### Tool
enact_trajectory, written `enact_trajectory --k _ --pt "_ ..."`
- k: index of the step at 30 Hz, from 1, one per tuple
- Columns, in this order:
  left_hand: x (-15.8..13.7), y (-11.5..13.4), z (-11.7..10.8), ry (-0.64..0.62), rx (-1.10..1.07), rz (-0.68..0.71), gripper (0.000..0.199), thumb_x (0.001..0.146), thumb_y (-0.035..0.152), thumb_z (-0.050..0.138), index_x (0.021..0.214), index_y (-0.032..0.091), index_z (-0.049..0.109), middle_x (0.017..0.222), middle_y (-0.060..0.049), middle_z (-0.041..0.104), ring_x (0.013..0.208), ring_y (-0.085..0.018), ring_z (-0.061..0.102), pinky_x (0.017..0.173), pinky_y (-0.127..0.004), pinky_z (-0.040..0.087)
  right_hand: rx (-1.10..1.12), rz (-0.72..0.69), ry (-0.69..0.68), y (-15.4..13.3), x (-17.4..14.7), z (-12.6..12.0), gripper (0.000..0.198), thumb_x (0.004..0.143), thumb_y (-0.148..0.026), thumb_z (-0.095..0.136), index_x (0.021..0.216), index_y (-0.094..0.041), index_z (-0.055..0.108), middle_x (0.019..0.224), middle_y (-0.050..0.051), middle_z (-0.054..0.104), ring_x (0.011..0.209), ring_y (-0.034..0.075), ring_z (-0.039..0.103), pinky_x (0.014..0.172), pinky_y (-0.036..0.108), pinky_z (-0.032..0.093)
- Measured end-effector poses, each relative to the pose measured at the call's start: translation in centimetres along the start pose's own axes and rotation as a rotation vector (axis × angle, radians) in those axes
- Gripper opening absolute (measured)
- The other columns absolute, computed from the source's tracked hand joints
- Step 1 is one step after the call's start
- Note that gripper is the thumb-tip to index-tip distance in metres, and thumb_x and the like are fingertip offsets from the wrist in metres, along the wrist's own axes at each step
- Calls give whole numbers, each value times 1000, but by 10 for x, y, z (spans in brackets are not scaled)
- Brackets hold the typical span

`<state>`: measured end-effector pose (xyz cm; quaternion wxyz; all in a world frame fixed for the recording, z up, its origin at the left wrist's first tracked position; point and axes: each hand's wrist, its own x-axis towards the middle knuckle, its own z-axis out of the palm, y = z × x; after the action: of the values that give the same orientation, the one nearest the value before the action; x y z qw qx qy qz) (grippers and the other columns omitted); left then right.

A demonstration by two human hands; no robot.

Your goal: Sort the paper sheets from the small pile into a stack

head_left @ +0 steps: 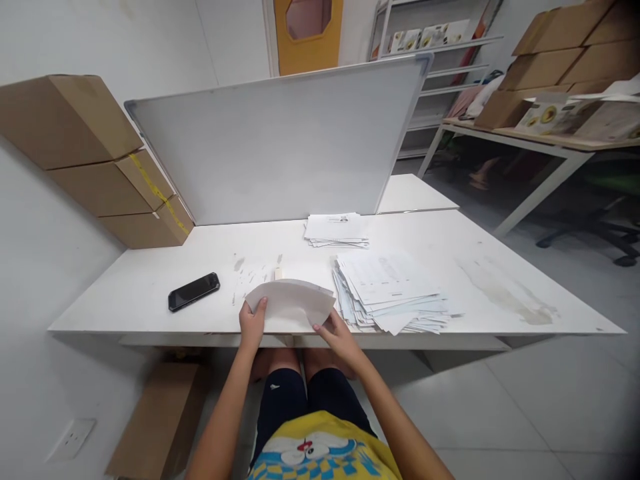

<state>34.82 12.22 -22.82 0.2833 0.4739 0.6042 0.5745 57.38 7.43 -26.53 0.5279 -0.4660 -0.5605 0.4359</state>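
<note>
A curved white sheet of paper [293, 303] is held up above the table's front edge. Its left end is pinched by my left hand [253, 325], thumb on the near face. My right hand [340, 339] grips the lower right corner, also with the thumb in front. Just behind the sheet, a small pale beige block [279, 273] shows in part. To the right of my right hand lies a large messy stack of papers [387, 287], some bluish. Farther back is a smaller, neater stack of papers [336, 229], with a small dark mark printed on the top one.
A black phone [194, 291] lies on the white table [145, 280] at left. Behind leans a whiteboard [290, 147]; cardboard boxes [80, 127] are stacked beside it. Another box [155, 420] stands below the table. Across the room, a second desk [540, 140] carries boxes, with a person partly visible behind.
</note>
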Motion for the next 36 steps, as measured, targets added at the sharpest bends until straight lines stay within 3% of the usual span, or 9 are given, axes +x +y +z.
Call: enact_trajectory --k 4,9,15,19,23,29,33,36 --pt "-1 -4 -3 -17 -22 38 44 75 48 65 103 14 63 101 -12 70 100 -26 64 92 -40 48 -157 -9 90 17 3 -4 31 89 -40 43 103 -20 64 99 8 68 99 24 61 87 37 47" --pt "-7 -19 -6 -131 -146 26 50 75 54 62 105 14 62 107 -13 69 104 -26 63 92 -37 47 -400 -123 70 19 3 -13 28 89 -35 41 99 -21 63 94 9 67 93 25 59 85 38 45" --pt "-16 -17 -14 -127 -185 -59 53 67 57 67 97 13 67 99 -12 72 98 -27 65 88 -38 50 -488 -85 39 18 5 -16 26 87 -39 43 84 -21 60 80 7 64 80 23 58 74 34 45" --pt "-15 -10 -21 -165 -119 -88 53 62 60 69 85 13 69 90 -12 74 93 -30 66 87 -42 50 -397 -3 51 -5 2 -15 29 87 -43 45 92 -21 62 89 8 66 86 23 60 77 33 46" --pt "-17 -13 -26 -150 -60 -106 50 63 59 69 86 14 68 88 -12 73 95 -30 66 89 -43 50 -315 19 94 -29 -4 -8 31 86 -46 47 96 -22 65 93 9 69 89 26 62 82 35 47" --pt "-27 -20 -39 -47 -36 -104 49 66 57 68 91 16 66 97 -13 72 100 -30 65 92 -43 49 -226 52 43 -26 -12 3 34 84 -50 51 99 -24 67 99 9 71 94 29 63 82 37 50" --pt "-39 -6 -53 -5 -10 -144 47 71 57 63 95 16 64 95 -11 72 93 -28 66 83 -38 51 -135 111 -62 -27 -21 3 32 83 -48 52 97 -22 66 93 8 70 86 26 65 78 35 52" --pt "-44 2 -60 25 94 -167 47 76 51 60 108 16 60 89 -9 71 80 -24 66 71 -33 51 20 261 -46 -27 -28 5 36 78 -46 58 103 -21 62 75 4 68 68 22 64 63 33 54"
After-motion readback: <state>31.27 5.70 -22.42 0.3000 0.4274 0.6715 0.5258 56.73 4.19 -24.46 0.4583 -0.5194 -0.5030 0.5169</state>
